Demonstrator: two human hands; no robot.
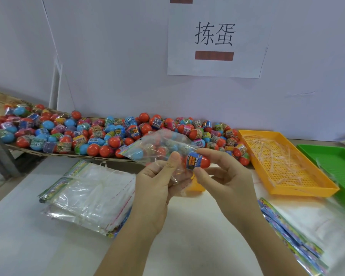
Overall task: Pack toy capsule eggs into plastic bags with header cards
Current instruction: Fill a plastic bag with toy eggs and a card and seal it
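red egg (197, 161) pinched by right hand (225, 176) beside left hand's (157, 182) bag (157, 148).

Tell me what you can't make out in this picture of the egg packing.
All in the head view:
1. Label print on the capsule egg: blurred, partly covered by the right hand.
2. Egg count inside the plastic bag: glare and crumpled film, plus the left hand over its near end.
3. The orange object behind the hands: mostly hidden by them.
4. The green tray: cut off by the right edge.
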